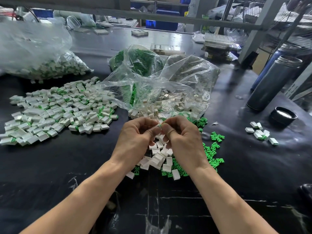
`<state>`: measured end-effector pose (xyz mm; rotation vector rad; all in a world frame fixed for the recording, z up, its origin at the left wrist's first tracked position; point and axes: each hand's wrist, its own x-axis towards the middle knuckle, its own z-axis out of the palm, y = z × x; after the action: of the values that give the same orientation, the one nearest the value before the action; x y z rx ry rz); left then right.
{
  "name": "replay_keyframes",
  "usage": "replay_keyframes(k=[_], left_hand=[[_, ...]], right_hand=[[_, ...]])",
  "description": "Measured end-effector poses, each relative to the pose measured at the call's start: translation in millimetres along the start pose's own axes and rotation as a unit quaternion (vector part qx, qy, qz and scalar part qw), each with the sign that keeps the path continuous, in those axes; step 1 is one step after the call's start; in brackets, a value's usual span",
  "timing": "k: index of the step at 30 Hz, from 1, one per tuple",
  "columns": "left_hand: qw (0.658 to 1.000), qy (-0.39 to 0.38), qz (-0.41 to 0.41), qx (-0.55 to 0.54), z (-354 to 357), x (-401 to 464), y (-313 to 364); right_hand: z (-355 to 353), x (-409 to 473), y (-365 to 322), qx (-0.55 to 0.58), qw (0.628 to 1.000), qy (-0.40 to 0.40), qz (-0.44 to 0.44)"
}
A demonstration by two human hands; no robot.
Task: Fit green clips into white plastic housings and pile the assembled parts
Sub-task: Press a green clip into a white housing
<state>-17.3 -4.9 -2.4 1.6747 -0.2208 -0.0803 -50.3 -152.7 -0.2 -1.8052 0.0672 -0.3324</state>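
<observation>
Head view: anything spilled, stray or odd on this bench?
A small cluster of assembled parts lies far right, apart from the main pile at left. Loose green clips scatter beside the right hand.

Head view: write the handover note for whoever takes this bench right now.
Left hand and right hand together pinch one white housing with a green clip going in; not seated yet as far as shows.
Loose housings and loose green clips lie under and right of the hands.
Done: big assembled pile at left, small group at right.
Left: finish this one, pile it, work through the open bags.
</observation>
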Motion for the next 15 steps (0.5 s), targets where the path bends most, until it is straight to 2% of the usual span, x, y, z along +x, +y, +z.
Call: replay_keyframes(k=[6,15], left_hand=[[1.0,-0.002,0.024,0.015,-2.0,-1.6,2.7],[0.995,0.004,0.044,0.092,-6.1,-1.7,2.6]], right_hand=[[-4.0,-0.3,0.8,-0.01,1.0,-0.026,-0.013],[-5.9,-2.2,2.1,-0.056,0.997,-0.03,-0.038]])
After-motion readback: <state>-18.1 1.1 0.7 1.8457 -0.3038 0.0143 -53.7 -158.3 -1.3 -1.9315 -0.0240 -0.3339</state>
